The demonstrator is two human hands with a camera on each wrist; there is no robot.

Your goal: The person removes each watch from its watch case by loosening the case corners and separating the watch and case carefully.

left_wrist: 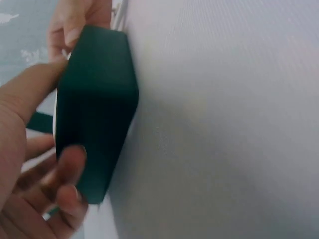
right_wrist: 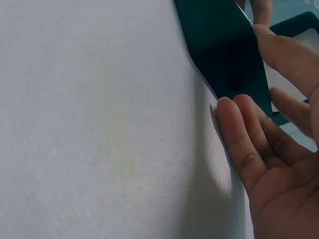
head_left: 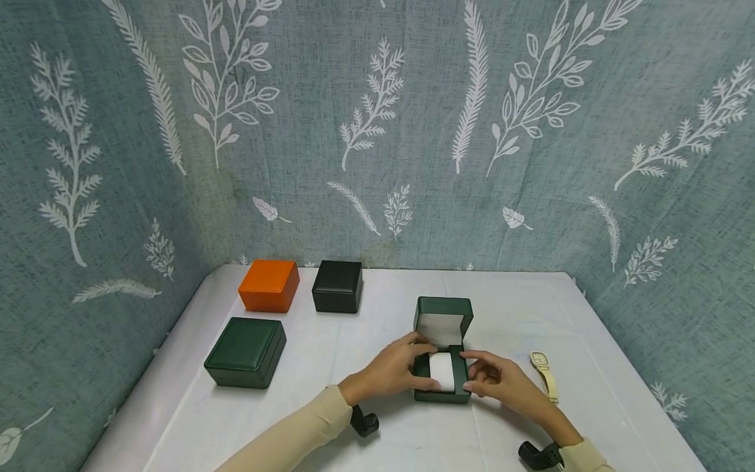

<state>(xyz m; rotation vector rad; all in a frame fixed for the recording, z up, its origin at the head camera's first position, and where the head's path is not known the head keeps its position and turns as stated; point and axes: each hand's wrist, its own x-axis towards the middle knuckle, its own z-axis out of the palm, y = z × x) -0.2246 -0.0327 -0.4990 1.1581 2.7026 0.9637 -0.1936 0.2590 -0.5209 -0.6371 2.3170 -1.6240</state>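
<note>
A small green watch box (head_left: 444, 305) stands on the table with its lid raised, showing a pale lining. Inside sits a white cushion (head_left: 442, 372). My left hand (head_left: 394, 367) grips the box's left side, index fingertip and thumb reaching over the rim to the cushion's edge. In the left wrist view, other curled fingers (left_wrist: 72, 167) lie by the green outer wall. On the opposite side, my right hand (head_left: 500, 381) holds the right rim with thumb and index finger. Its other fingertips (right_wrist: 227, 107) meet the outer wall. A gold-coloured wristwatch (head_left: 548, 377) lies right of that hand.
Left of the open box are a larger closed green box (head_left: 244, 351), an orange box (head_left: 268, 283) and a black box (head_left: 337, 286). A white cloth (head_left: 348, 341) covers the table. Patterned blue-green curtains (head_left: 312, 131) hang at the back and sides.
</note>
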